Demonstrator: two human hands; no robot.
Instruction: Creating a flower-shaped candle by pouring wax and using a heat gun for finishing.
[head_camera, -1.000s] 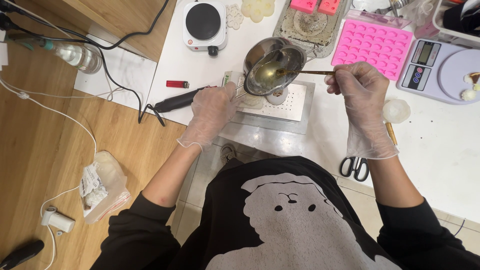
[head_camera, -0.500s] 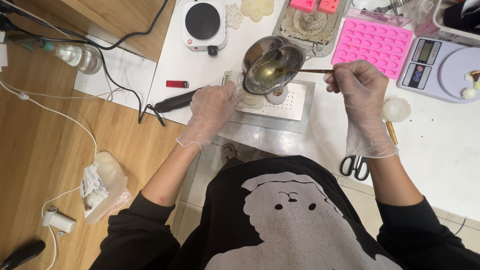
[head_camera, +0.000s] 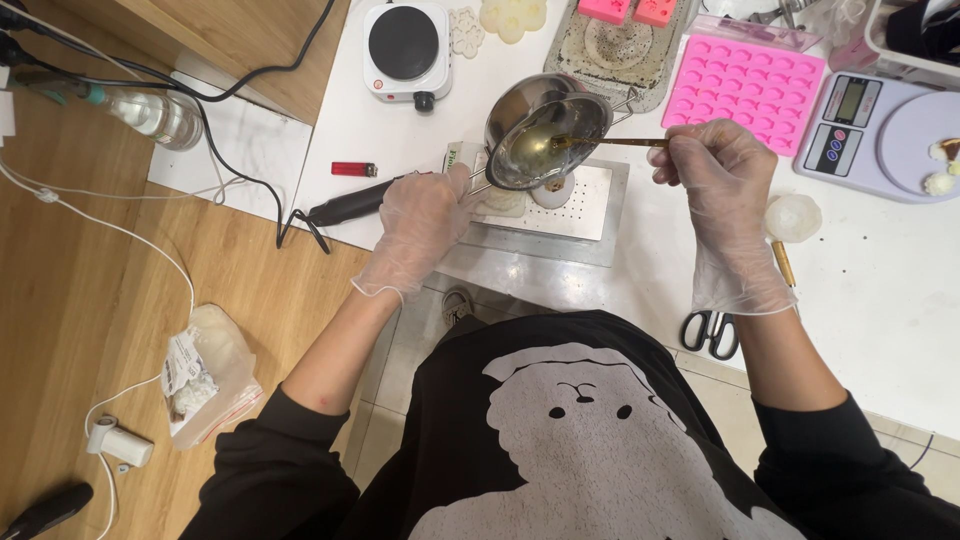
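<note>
Site: home craft workshop | white bench (head_camera: 880, 300) | hot plate (head_camera: 405, 45) at 11 o'clock | pink silicone mould (head_camera: 740, 90), digital scale (head_camera: 880, 135) at 1–2 o'clock | wooden floor (head_camera: 90, 290) at 9 o'clock

Left hand (head_camera: 425, 225), gloved, lay at centre frame with its fingers curled closed in a grip, the bare forearm running down and left to a black sleeve at the lower left. Right hand (head_camera: 725, 200), also gloved, sat at upper right of centre, fingers pinched together near the thumb, wrist bent, forearm descending to a black sleeve at lower right.
</note>
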